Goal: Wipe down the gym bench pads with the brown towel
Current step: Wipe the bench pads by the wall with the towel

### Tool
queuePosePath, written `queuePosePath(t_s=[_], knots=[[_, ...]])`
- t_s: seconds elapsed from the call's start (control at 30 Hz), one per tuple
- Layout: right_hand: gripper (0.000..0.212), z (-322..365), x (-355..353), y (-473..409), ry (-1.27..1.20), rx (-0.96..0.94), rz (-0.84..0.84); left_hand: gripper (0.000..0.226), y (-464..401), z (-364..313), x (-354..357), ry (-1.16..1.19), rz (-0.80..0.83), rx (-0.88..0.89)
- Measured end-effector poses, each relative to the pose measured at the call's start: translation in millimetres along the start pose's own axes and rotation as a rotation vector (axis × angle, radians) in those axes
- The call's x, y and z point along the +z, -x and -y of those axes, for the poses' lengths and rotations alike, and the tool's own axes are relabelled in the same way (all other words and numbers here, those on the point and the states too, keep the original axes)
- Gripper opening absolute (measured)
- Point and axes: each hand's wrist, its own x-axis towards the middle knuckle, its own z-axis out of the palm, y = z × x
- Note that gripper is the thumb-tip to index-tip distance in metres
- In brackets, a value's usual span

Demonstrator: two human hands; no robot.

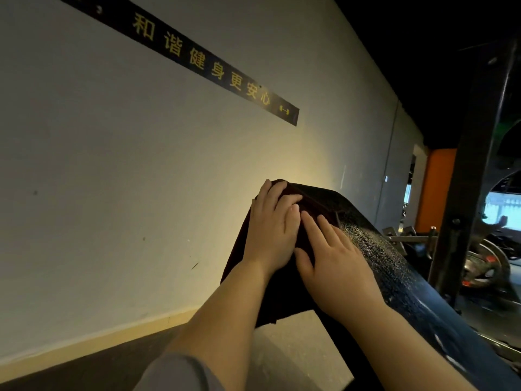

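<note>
- I see the wall [112, 165], pale and plain, filling everything to the left of and behind the bench pad; it is the largest thing in view.
- The bench pad [394, 266], black and glossy with a speckled sheen on its upper face, slopes up from the lower right to a rounded top end near the middle of my view.
- A dark upright frame post [465, 193] stands to the right of the pad, and beyond it I make out weight plates [482, 266], too dim for me to tell more.
- A dark strip sign [197, 60] with yellow characters runs slantwise across the wall, well above the pad.
- The brown towel [248, 255] is draped over the pad's top end and hangs down its left side; in this light it reads nearly black.
- A pale block-like surface [293, 342] shows below the towel's hanging edge, left of the pad.
- My left hand [272, 230] lies flat on the towel at the pad's top, fingers straight and reaching over the upper edge, pressing the cloth rather than clutching it.
- My right hand [335, 263] lies just beside it, lower down the pad, fingers spread and straight, fingertips on the towel and palm over the pad's face, nothing curled around anything.
- A grey sleeve [180, 373] covers the left upper arm at the bottom edge.
</note>
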Motion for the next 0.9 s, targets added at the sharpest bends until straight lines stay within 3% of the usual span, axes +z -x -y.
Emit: queuePosePath(t_s=[0.07,0.17,0.37,0.5,0.67,0.9], knots=[[0.069,2.2,2.4,13.9,0.044,0.002,-0.053,0.079,4.7,-3.0,-3.3,-0.036,0.041,0.0],[0.061,-2.5,3.9,38.6,0.069,-0.001,-0.142,0.071,25.3,-6.1,-3.4,-0.043,0.067,0.034],[0.061,-20.4,-0.5,102.4,0.187,0.005,-0.133,0.053,78.1,-40.3,23.7,0.092,0.022,0.028],[0.063,-25.0,-4.5,100.7,0.249,-0.018,-0.144,0.045,70.9,-36.0,29.3,0.118,-0.069,0.025],[0.062,-27.9,1.0,83.9,0.293,-0.037,-0.159,0.037,51.6,-26.1,43.4,0.157,-0.306,0.16],[0.062,-23.0,2.7,89.6,0.183,0.015,-0.134,0.045,60.5,-31.2,29.0,-0.072,-0.073,0.118]])
